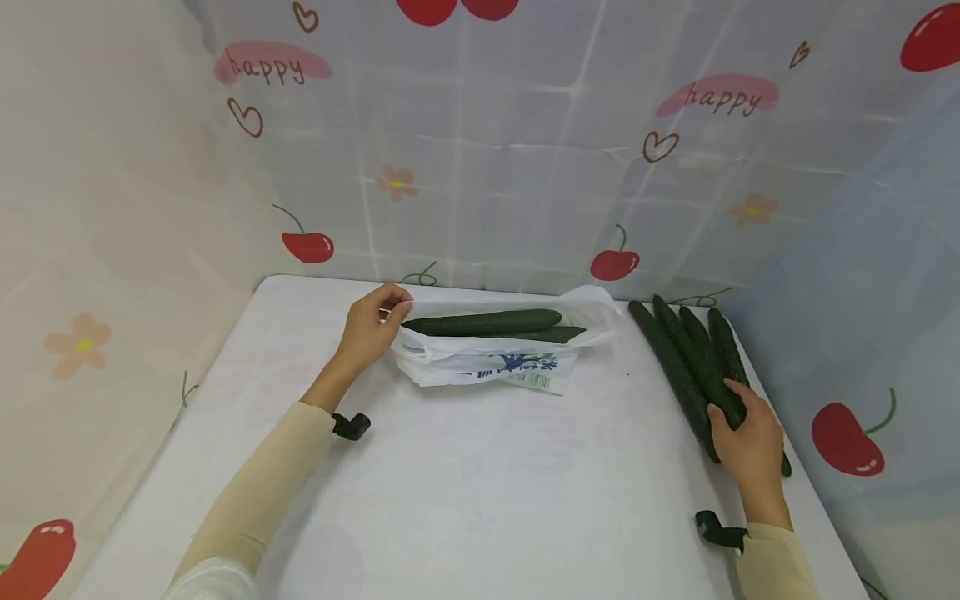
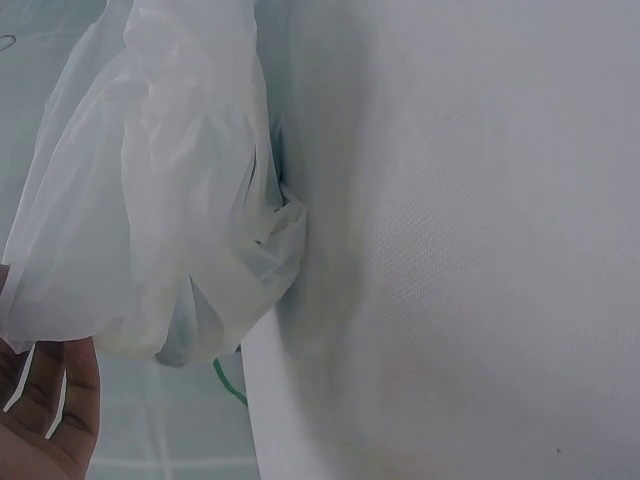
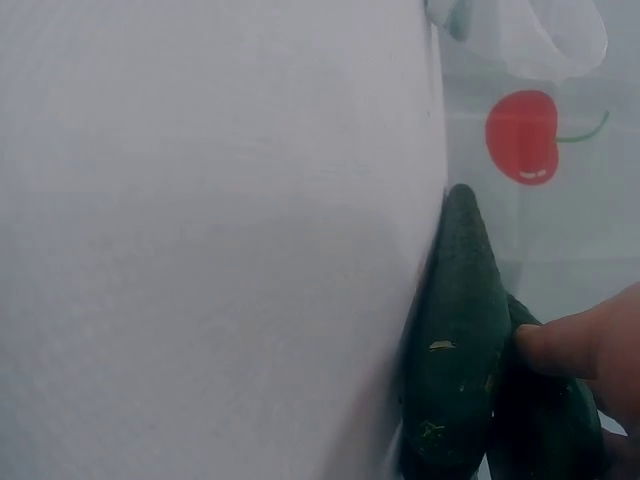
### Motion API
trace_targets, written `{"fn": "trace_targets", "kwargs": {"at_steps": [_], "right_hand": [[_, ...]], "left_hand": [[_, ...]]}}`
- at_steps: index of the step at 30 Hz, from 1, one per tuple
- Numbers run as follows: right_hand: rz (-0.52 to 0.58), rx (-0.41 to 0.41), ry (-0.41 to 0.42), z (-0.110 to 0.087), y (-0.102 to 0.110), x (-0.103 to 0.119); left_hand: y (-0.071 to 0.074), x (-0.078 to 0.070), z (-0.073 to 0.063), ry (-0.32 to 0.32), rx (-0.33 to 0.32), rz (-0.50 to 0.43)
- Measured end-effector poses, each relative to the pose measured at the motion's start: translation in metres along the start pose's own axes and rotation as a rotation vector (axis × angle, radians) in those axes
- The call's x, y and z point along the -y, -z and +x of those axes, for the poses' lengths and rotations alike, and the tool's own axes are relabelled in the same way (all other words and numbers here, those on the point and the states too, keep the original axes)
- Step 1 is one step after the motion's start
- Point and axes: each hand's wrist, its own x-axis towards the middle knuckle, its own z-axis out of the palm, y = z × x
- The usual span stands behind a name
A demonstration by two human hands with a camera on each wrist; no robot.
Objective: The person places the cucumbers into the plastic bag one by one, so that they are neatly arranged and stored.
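Observation:
My left hand (image 1: 369,327) pinches the left end of a white plastic bag (image 1: 442,367) with blue and green print. Inside the bag's open top lie two dark green cucumbers (image 1: 487,322), one partly behind the bag's near edge. In the left wrist view the bag (image 2: 190,170) hangs in folds beside my fingers (image 2: 80,400). At the right of the table several more cucumbers (image 1: 671,375) lie side by side. Over their near ends, my right hand (image 1: 756,442) grips one cucumber (image 3: 545,430) between thumb and fingers, next to the leftmost cucumber (image 3: 455,340).
A white-covered table (image 1: 510,492) carries the bag near its back edge. Behind it hangs a pale curtain (image 1: 495,208) printed with cherries, hearts and flowers, continuing along both sides. The loose cucumbers lie close to the table's right edge. Black wrist devices (image 1: 351,427) stick out from both wrists.

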Motion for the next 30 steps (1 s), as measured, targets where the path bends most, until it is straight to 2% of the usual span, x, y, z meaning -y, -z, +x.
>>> {"fn": "trace_targets", "kwargs": {"at_steps": [9,22,30], "right_hand": [[0.034,-0.034,0.000,0.001,-0.004,-0.001],[0.175,-0.069,-0.138,-0.003,0.002,-0.008],[0.235,-0.127,-0.199,-0.007,0.010,-0.013]], "left_hand": [[0.000,0.001,0.000,0.000,-0.002,-0.009],[0.001,0.001,0.002,-0.002,-0.002,-0.016],[0.001,-0.001,0.001,0.017,0.011,-0.016]]}}
